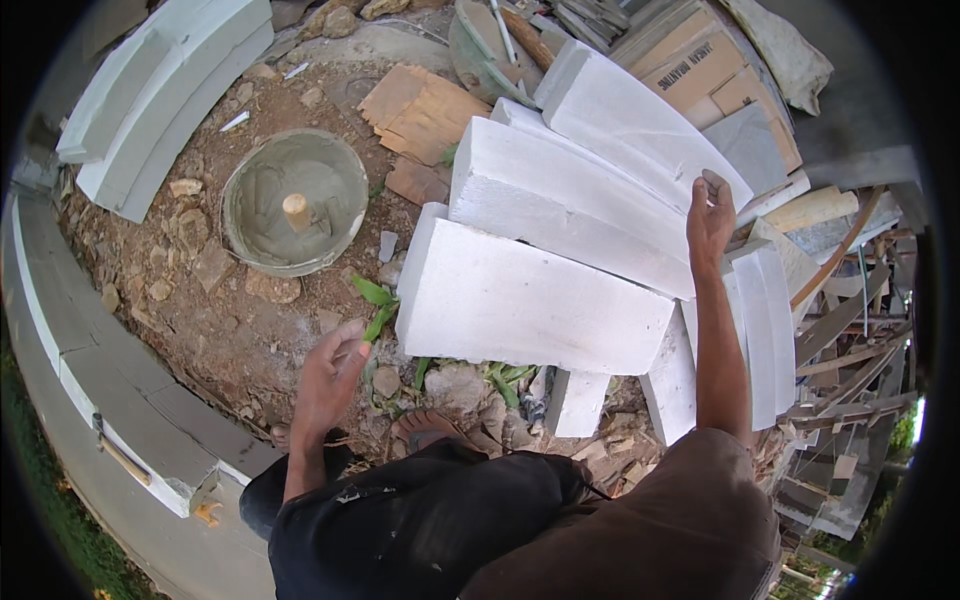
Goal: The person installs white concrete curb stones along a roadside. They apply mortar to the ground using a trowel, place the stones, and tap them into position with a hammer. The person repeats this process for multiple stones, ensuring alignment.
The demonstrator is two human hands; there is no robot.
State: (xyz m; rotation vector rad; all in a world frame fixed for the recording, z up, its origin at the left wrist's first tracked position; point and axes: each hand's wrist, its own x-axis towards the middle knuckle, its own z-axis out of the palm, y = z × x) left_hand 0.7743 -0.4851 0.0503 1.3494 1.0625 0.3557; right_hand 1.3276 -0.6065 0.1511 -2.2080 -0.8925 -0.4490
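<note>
My left hand (330,375) is low over the soil with its fingers pinched at the base of a green leaf (379,320). Just right of it lies a large white block (535,295) with a smooth upper face. My right arm reaches forward across the pile, and my right hand (710,215) has its fingers curled at the near right corner of the farthest white block (640,120). What its fingertips press on is partly hidden. Between these two blocks rests another white block (565,190), lying side by side with them.
A round basin (255,245) of grey mortar holds a tool with a wooden handle (296,212). More pale blocks (165,110) are stacked far left. A hammer (120,450) rests on the curved low wall (110,370). Cardboard (690,70) and timber scraps (850,300) crowd the right.
</note>
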